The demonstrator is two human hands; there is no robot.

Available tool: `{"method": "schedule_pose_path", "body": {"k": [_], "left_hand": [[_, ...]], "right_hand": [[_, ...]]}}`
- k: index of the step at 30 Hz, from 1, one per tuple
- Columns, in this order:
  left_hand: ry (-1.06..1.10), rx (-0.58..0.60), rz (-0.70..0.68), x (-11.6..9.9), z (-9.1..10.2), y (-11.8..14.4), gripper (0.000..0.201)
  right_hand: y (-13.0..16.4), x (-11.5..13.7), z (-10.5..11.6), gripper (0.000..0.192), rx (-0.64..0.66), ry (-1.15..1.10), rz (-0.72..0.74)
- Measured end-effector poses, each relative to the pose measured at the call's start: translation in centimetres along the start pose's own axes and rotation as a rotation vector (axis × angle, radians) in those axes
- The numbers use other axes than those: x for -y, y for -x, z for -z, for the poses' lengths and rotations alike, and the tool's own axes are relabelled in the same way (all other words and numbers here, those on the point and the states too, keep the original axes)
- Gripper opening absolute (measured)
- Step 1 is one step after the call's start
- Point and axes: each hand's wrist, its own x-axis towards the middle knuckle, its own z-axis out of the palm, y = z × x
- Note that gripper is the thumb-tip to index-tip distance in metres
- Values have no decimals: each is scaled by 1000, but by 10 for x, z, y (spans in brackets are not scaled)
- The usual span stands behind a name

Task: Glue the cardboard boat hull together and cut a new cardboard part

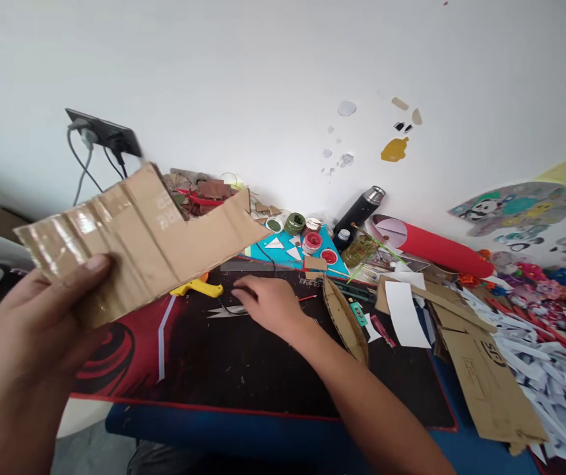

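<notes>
Raised at the left is a cut piece of brown cardboard (pixel 134 244) with strips of shiny tape and a notch in its upper edge. My left hand (pixel 60 303) grips its lower left end, thumb flat on the near face. Low over the black desk mat, my right hand (pixel 268 303) has its fingers curled down and closed. Silver pointed blades (pixel 226 312), which look like scissors, lie right at those fingertips; what the fingers hold is hidden. A yellow-handled tool (pixel 201 288), like a glue gun, rests just left, partly behind the cardboard.
A curved cardboard piece (pixel 345 320) stands right of my forearm. Open paint jars (pixel 311 243) sit on a blue sheet (pixel 263 251) at the back, near a black thermos (pixel 359 211). Folded cardboard (pixel 491 376) and heaped paper strips (pixel 550 389) cover the right side. A wall socket (pixel 105 132) holds plugs.
</notes>
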Motion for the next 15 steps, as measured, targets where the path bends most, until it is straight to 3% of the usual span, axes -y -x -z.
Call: {"method": "schedule_pose_path", "body": {"k": [3, 6, 10, 15], "left_hand": [[43, 58, 6, 8, -19, 1, 58], [123, 133, 54, 21, -32, -7, 51], [199, 163, 67, 31, -49, -10, 45], [214, 135, 66, 26, -61, 0, 45]], "right_hand": [[40, -25, 21, 25, 60, 23, 6], [65, -40, 28, 29, 136, 123, -10], [67, -46, 22, 34, 144, 198, 9], [54, -50, 13, 38, 72, 279, 71]]}}
